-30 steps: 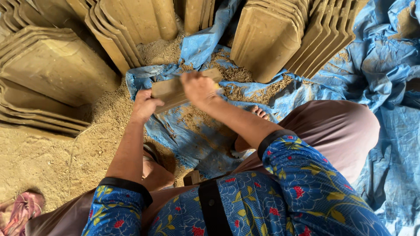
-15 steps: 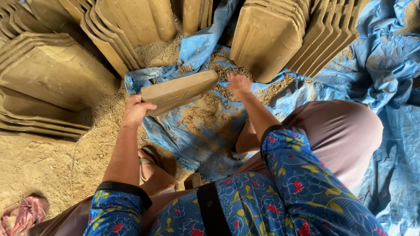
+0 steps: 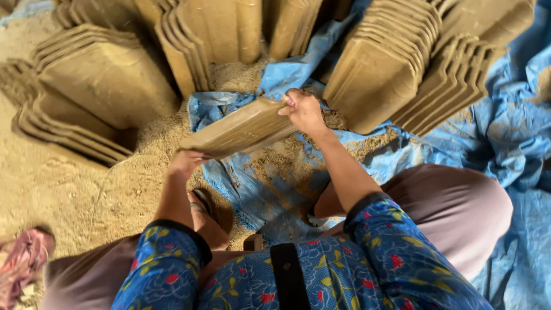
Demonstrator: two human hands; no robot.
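Fingers are clamping both ends of the tile (image 3: 240,129): the right hand (image 3: 303,110) is gripping its far end, the left hand (image 3: 185,162) is cupping the near end from below. It is hanging tilted over the blue sheet (image 3: 261,178), between the stacks (image 3: 379,69); keeping both ends supported looks wise, since the clay may flex.

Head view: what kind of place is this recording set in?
Probably a clay roof-tile yard. Stacks of unfired tan tiles lean around a blue tarp on sandy ground, and both hands, left hand and right hand, hold one tile.
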